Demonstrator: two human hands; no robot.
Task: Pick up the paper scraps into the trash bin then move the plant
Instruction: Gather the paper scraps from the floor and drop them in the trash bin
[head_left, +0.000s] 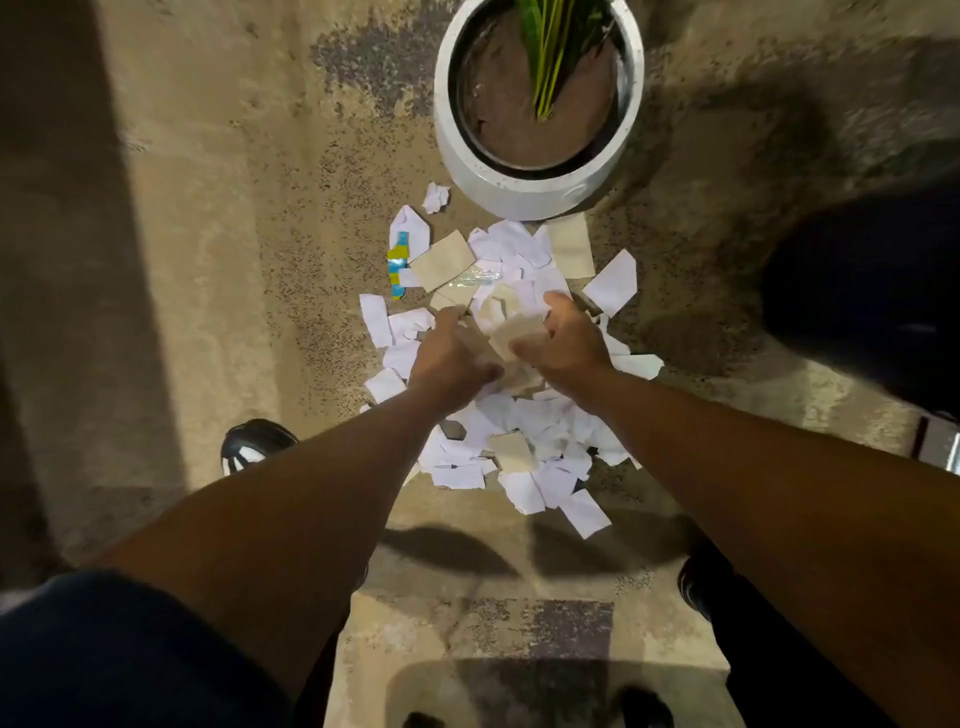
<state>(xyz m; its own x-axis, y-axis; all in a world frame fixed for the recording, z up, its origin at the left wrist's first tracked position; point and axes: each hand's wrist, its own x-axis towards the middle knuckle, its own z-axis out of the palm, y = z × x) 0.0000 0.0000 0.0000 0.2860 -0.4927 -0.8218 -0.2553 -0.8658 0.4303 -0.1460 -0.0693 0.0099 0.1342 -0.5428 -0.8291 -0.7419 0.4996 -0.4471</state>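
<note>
Several white and beige paper scraps (524, 452) lie in a heap on the stone floor, just in front of a white round pot (519, 195) holding a green plant (550, 47). My left hand (449, 358) and my right hand (563, 340) are down in the middle of the heap, close together. Their fingers curl round a bunch of beige and white scraps (514, 332) gathered between them. A blue and yellow strip (397, 265) lies at the heap's left edge. A large dark shape (872, 291) at the right may be the trash bin; I cannot tell.
My left shoe (254, 444) stands left of the heap and my right shoe (698, 582) at its lower right. A crumpled white ball (435, 197) lies by the pot. Bare speckled floor (208, 260) stretches to the left.
</note>
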